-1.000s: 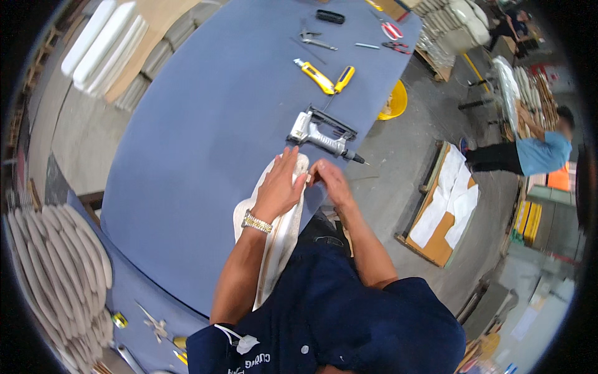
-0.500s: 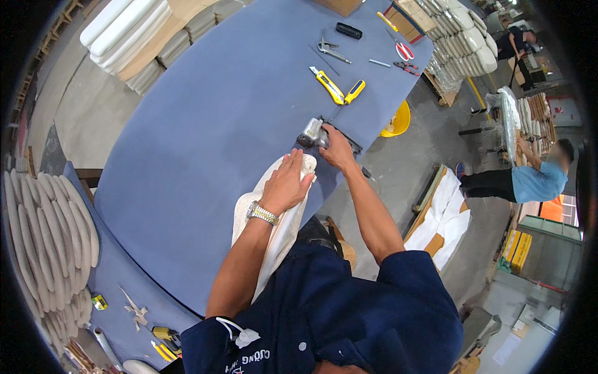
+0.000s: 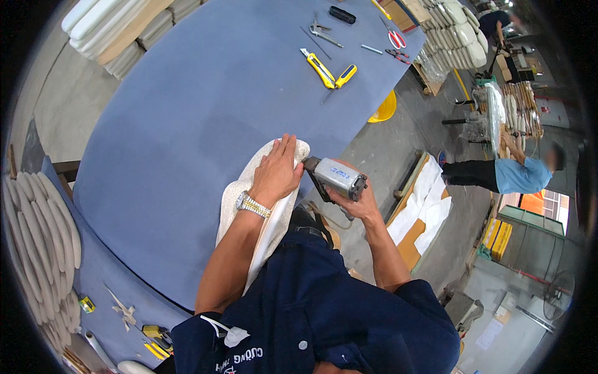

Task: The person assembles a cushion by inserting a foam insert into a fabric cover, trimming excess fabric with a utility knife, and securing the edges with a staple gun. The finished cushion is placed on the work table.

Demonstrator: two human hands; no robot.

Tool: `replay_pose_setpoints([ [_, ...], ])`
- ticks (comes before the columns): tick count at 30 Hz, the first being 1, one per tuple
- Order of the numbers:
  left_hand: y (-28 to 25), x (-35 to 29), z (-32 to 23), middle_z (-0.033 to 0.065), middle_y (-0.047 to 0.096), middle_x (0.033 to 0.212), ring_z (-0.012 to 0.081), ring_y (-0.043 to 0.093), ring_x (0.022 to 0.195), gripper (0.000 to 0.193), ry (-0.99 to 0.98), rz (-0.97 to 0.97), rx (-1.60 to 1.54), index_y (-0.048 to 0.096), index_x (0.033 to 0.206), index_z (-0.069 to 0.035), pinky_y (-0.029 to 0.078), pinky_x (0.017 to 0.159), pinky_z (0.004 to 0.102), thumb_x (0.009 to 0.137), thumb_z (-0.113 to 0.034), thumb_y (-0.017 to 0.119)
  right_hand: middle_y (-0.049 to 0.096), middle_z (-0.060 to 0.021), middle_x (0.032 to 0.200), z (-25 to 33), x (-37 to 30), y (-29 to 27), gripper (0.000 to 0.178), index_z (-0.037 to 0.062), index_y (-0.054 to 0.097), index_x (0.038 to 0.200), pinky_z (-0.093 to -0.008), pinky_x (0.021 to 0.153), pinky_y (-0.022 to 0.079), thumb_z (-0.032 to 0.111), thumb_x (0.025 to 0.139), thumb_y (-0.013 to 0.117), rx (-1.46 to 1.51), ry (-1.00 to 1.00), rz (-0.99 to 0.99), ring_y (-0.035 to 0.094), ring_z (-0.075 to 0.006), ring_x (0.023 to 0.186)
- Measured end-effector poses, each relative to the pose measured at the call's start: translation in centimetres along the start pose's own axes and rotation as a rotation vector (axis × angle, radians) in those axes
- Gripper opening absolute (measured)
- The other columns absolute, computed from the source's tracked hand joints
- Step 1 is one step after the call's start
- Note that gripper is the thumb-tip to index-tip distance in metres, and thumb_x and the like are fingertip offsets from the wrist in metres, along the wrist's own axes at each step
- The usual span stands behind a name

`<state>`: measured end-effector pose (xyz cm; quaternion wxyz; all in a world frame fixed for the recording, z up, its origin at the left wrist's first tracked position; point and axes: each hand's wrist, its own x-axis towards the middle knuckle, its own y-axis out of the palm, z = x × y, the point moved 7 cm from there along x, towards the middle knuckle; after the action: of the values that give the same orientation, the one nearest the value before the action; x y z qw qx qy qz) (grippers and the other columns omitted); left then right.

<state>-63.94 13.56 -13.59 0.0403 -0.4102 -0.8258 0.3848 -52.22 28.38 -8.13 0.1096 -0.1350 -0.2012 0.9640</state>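
A cream fabric-covered padded piece (image 3: 227, 213) with a pale edge stands against my body at the table's near edge. My left hand (image 3: 278, 173) lies on its upper end with the fingers stretched out together; a metal watch is on that wrist. In my right hand (image 3: 362, 201) is a silver pneumatic staple gun (image 3: 336, 177), gripped by its handle, which my fingers partly hide. Its nose is at the side edge of the padded piece, close to my left fingers. Whether the nose touches the fabric I cannot tell.
On the blue-covered table (image 3: 180, 137) lie a yellow utility knife (image 3: 319, 68), a screwdriver (image 3: 344, 77), red-handled scissors (image 3: 395, 38) and pliers (image 3: 397, 57). Padded pieces (image 3: 43, 230) are stacked at left. A yellow bucket (image 3: 384, 107) stands beyond the table's right edge. A co-worker (image 3: 520, 171) stands at far right.
My right hand has lifted the staple gun off the table and brought it nearer, turned against the padded piece's edge. My left hand stays on the piece. The whole view has shifted slightly.
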Motion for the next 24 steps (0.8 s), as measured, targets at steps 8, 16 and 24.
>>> replay_pose_setpoints([
  [8, -0.1, 0.2, -0.3, 0.024, 0.03, 0.161, 0.0404, 0.03, 0.149, 0.075, -0.009, 0.066, -0.047, 0.026, 0.157, 0.0, 0.035, 0.117, 0.0519, 0.093, -0.018, 0.06, 0.07, -0.0107, 0.117, 1.9, 1.5, -0.3, 0.051, 0.0042, 0.063, 0.126, -0.034, 0.095, 0.051, 0.008, 0.078, 0.079, -0.148, 0.091, 0.078, 0.067, -0.0228, 0.106],
  [16, 0.1, -0.1, -0.7, 0.0236, 0.021, 0.165, 0.0396, 0.021, 0.153, 0.079, -0.011, 0.137, -0.104, 0.022, 0.159, -0.002, 0.028, 0.119, 0.0596, 0.092, -0.018, 0.061, 0.069, -0.0112, 0.118, 3.0, 2.3, 0.0, 0.052, 0.005, 0.061, 0.128, -0.0341, 0.096, 0.051, 0.008, 0.08, 0.078, -0.195, 0.097, 0.146, 0.067, -0.0238, 0.109],
  [24, -0.3, -0.2, -0.3, 0.0245, 0.021, 0.165, 0.0392, 0.021, 0.153, 0.087, -0.017, 0.078, -0.106, 0.02, 0.158, 0.0, 0.026, 0.12, 0.0577, 0.086, -0.014, 0.067, 0.066, -0.0141, 0.123, 3.4, 2.5, 1.1, 0.058, 0.0041, 0.058, 0.131, -0.0348, 0.096, 0.052, 0.004, 0.077, 0.076, -0.156, 0.003, 0.146, 0.067, -0.0276, 0.113],
])
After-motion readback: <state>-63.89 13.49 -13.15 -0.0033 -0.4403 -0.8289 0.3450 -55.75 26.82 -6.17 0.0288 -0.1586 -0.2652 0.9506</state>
